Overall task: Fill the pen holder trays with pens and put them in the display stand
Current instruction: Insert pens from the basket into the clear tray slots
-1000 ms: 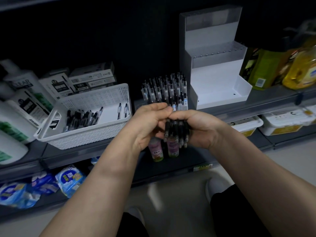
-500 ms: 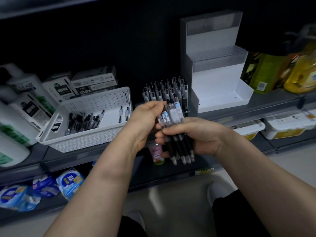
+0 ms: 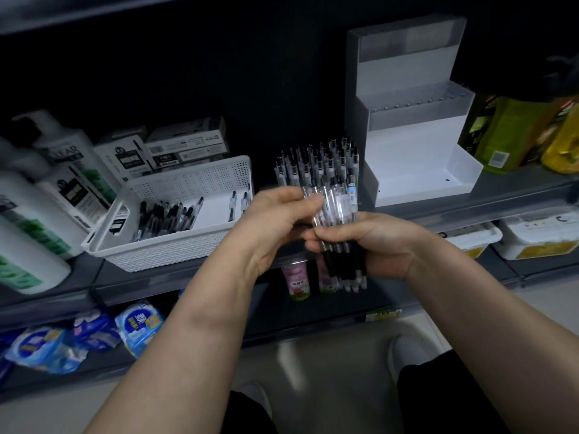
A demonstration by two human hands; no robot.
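**Head view: both hands closed around one bundle of pens in front of the shelf**

Head camera looks down on two bare hands meeting just before the shelf edge. The right hand (image 3: 376, 242) has its fingers wrapped round the lower half of a bundle of pens (image 3: 336, 208) and grips it firmly. The left hand (image 3: 272, 220) has curled fingers and pinches the upper ends of the same bundle from the left side. Neither hand holds anything else.

The bundle has about five or six pens. They overlap, so I cannot give an exact count. Their long axis runs roughly upright in the picture. The clear barrels and labelled tops point up and away towards the shelf, and the dark grips and tips point down towards the person.

Just behind the bundle, a dense block of standing pens (image 3: 316, 164) rises upright from the shelf (image 3: 470, 195). It holds several dozen pens, too many to count, and its base is hidden by the hands. Beside it on the right stands one white stepped display stand (image 3: 413, 145), with translucent grey tiers on its two upper steps.

To the left sits one white perforated basket (image 3: 175, 245). It holds a heap of loose pens (image 3: 166, 217) at its left end, and two more lie apart near its right end.

Large white bottles (image 3: 56, 170) and stacked boxes (image 3: 185, 145) fill the far left. Two small pink bottles (image 3: 296, 278) stand on the shelf below the hands.
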